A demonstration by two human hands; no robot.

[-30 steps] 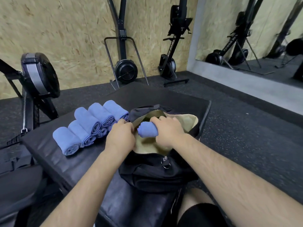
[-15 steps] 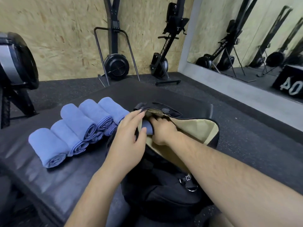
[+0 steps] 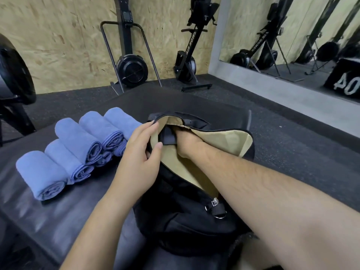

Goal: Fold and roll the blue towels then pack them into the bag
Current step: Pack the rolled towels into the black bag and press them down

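Where the black padded bench [image 3: 58, 221] fills the foreground, the black bag [image 3: 185, 227] lies on it, mouth open, tan lining showing. Behind the bag is a chipboard wall [image 3: 58, 36], and to the bag's far right a wall mirror [image 3: 292, 26]. Two upright black machines stand behind the bag against that wall. One is a fan-wheel machine [image 3: 132, 69]; the rower [image 3: 190, 53] to its right reads "AIR ROWER" along its rail. The mirror shows a black box [image 3: 344, 82] marked "40", reversed. Rolled blue towels [image 3: 78, 143] lie just left of the bag on the bench in two layers, with their spiral ends toward the camera. The left hand [image 3: 140, 158] hides the ends nearest the bag. It pinches the bag's rim lightly, with nearly straight fingers outside and the thumb tip on the lining. The right hand [image 3: 187, 143] reaches into the bag's mouth and its forearm blocks much of the opening. Its fingers are hidden under the rim, so I cannot tell its grip. A dark rounded end shows beside its knuckles. A metal buckle [image 3: 216, 205] sits on the bag's near side.
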